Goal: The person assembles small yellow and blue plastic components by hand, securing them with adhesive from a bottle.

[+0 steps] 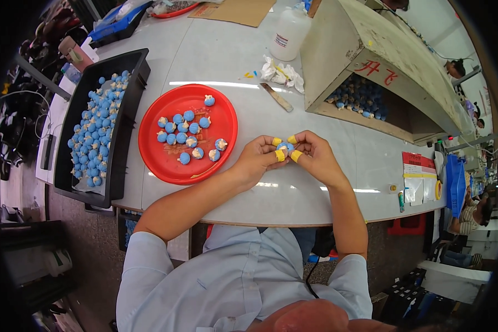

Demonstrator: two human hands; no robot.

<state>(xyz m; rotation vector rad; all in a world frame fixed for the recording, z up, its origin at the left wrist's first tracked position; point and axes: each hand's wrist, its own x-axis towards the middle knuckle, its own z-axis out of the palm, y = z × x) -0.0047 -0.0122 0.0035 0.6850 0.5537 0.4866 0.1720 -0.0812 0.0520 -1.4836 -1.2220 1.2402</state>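
Observation:
Between both hands, above the grey table, is a small blue ball-shaped piece [285, 147] with a pale part on it. My left hand [263, 155] pinches it from the left, and my right hand [315, 155] pinches it from the right. Yellow tape wraps the thumb and index fingertips of each hand. To the left of my hands sits a round red tray [222, 110] with several similar blue pieces [182, 137] in it, some showing cream-coloured bits. The fingers partly cover the held piece.
A black bin [128, 105] full of blue pieces stands at the left. At the right, a beige metal housing [337, 61] has more pieces in its opening. A white bottle [291, 34], crumpled tissue [282, 74] and a flat strip [276, 97] lie beyond my hands.

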